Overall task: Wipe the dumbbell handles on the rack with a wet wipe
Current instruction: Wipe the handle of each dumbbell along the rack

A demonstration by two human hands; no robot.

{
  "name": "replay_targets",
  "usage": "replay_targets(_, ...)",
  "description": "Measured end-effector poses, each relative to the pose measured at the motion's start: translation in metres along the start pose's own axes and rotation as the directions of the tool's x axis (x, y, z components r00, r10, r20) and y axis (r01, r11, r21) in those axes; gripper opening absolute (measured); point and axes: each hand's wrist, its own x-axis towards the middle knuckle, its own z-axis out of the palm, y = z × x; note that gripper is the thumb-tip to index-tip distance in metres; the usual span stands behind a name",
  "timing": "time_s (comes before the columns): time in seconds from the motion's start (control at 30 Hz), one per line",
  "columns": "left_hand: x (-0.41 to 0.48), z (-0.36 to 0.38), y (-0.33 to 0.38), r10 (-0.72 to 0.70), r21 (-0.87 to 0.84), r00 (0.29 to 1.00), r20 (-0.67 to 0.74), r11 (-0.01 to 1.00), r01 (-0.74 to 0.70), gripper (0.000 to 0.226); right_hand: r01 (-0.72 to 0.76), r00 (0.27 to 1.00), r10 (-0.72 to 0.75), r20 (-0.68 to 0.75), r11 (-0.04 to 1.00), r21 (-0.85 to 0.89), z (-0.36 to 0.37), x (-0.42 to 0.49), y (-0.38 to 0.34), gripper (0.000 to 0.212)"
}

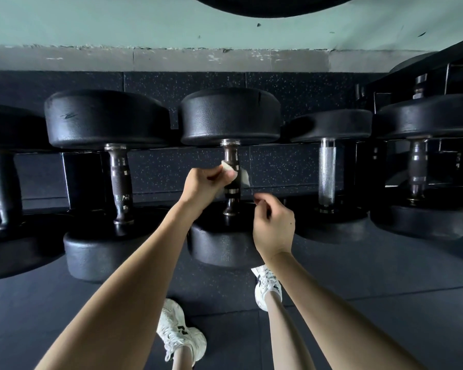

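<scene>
Several black round-headed dumbbells lie side by side on a low dark rack (259, 145). The middle dumbbell (230, 116) has a dark metal handle (231, 153). My left hand (203, 185) pinches a white wet wipe (231, 170) against that handle from the left; part of the wipe shows on the handle's right side. My right hand (273, 225) hovers just right of the handle's near end with its fingers loosely curled, holding nothing. It does not touch the handle.
Neighbouring dumbbells sit close on both sides, with handles to the left (119, 180) and right (326, 172). Another rack (425, 62) stands at the far right. Behind is a pale green wall (145, 22). My two white shoes (181, 332) stand on the dark rubber floor.
</scene>
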Motion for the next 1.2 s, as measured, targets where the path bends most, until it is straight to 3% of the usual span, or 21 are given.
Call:
replay_targets(0.17,-0.009,0.001,-0.002,-0.089,0.267,0.995,0.041,0.961,0.075,0.033,-0.009,1.0,0.01,0.021,1.0,-0.012,-0.002,-0.001,-0.003,0.03)
replay_targets(0.23,-0.01,0.003,0.001,-0.153,0.276,0.987,0.058,0.952,0.131,0.04,-0.033,0.998,0.034,0.048,0.999,-0.026,-0.004,0.0,-0.003,0.027)
replay_targets(0.33,-0.02,0.002,0.003,-0.256,-0.007,0.961,0.102,0.966,0.257,0.044,-0.028,0.999,0.029,0.035,0.999,-0.03,-0.003,0.0,-0.002,0.026)
replay_targets(0.43,-0.019,0.001,0.001,-0.385,-0.285,0.922,0.047,0.879,0.382,0.044,-0.02,1.0,0.02,0.009,1.0,-0.019,-0.002,0.0,-0.002,0.026)
replay_targets(0.53,-0.012,0.007,0.005,-0.51,-0.468,0.86,0.032,0.752,0.464,0.029,-0.029,0.999,0.029,0.025,0.999,-0.014,-0.002,0.0,-0.002,0.027)
replay_targets(0.6,-0.009,0.011,0.003,-0.5,-0.505,0.865,0.046,0.735,0.452,0.019,-0.021,1.0,0.021,0.017,1.0,-0.007,-0.001,0.0,-0.002,0.031)
replay_targets(0.73,-0.003,0.0,-0.004,-0.297,-0.219,0.947,0.122,0.923,0.318,0.025,-0.006,1.0,0.006,-0.017,1.0,0.0,0.0,0.0,-0.004,0.04)
replay_targets(0.87,-0.007,-0.009,0.0,-0.147,-0.069,0.939,0.312,0.982,0.177,0.033,-0.007,1.0,0.007,-0.008,1.0,0.009,-0.002,0.001,-0.005,0.041)
replay_targets(0.97,-0.009,-0.009,-0.002,-0.155,0.004,0.95,0.272,0.987,0.16,0.019,-0.008,1.0,0.008,-0.006,1.0,0.01,-0.002,0.001,-0.005,0.042)
replay_targets(1.1,-0.018,0.002,-0.002,-0.142,0.344,0.982,0.126,0.935,0.091,0.013,-0.018,1.0,0.018,0.002,1.0,0.003,-0.002,0.0,-0.005,0.042)
replay_targets(1.2,-0.026,0.011,0.007,-0.101,0.396,0.993,0.058,0.916,0.07,0.003,-0.013,1.0,0.013,0.006,1.0,-0.005,-0.002,0.0,-0.005,0.041)
